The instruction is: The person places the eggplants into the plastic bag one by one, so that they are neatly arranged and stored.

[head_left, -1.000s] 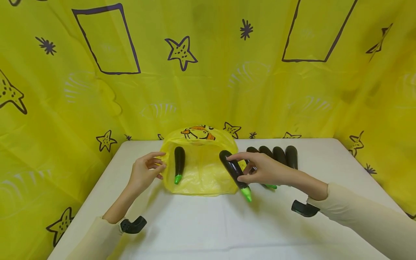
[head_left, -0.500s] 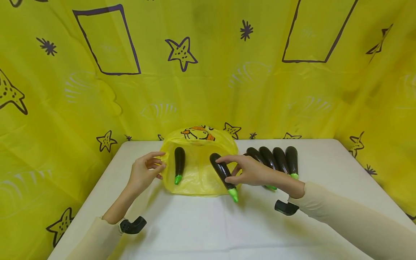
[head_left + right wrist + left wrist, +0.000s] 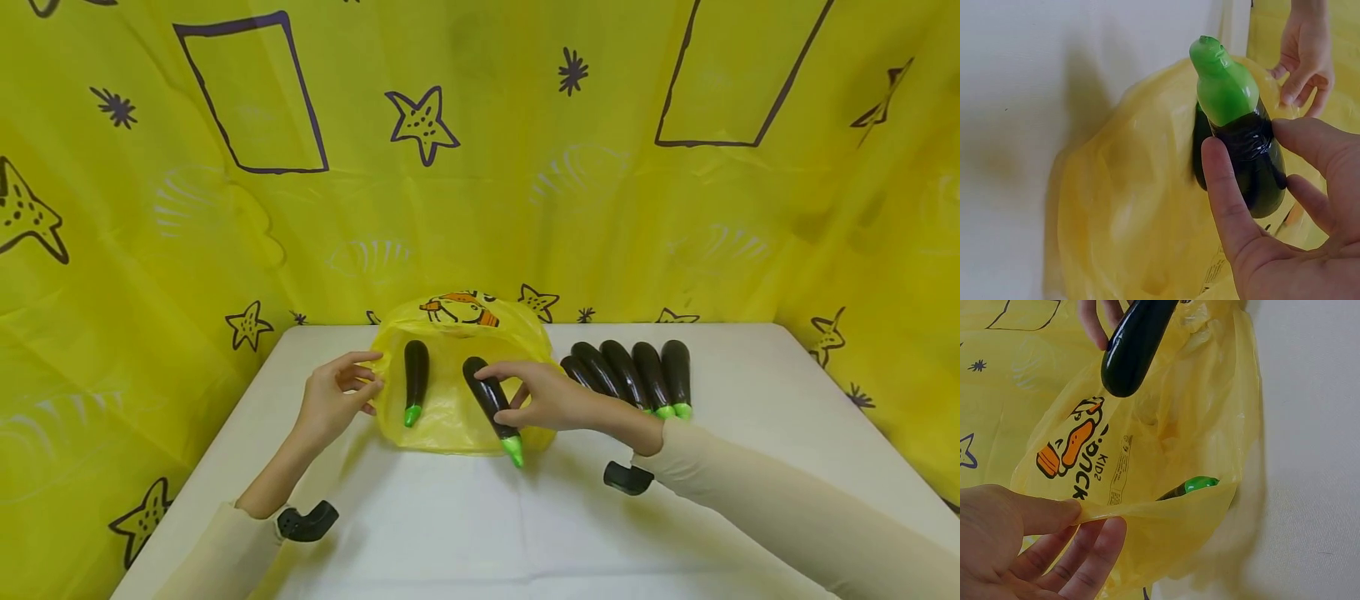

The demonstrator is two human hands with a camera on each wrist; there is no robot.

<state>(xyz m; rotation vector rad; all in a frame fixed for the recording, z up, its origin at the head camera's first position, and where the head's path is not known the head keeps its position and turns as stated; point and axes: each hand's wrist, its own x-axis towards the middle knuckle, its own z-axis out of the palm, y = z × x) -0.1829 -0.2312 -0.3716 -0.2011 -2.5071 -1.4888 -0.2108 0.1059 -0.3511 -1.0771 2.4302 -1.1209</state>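
Note:
My left hand (image 3: 335, 400) pinches the left rim of a yellow plastic bag (image 3: 1166, 519) between thumb and fingers; the mouth of the bag faces me. Inside, at the left, lies a dark eggplant (image 3: 416, 379) with a green stem end. My right hand (image 3: 551, 396) grips a second eggplant (image 3: 489, 398) by thumb and fingers at the bag's mouth. It is tilted, its dark round end toward the bag's inside and its green tip (image 3: 1225, 87) pointing back at me. In the left wrist view, the dark end of the held eggplant (image 3: 1135, 353) hangs over the opening.
Several more eggplants (image 3: 652, 375) lie side by side on the white table (image 3: 450, 533), right of the bag; my right forearm partly hides them. A yellow patterned curtain (image 3: 480, 208) surrounds the table's back and sides.
My right hand has carried the eggplant leftward, from the bag's right edge to in front of its opening. The left hand stays at the left rim.

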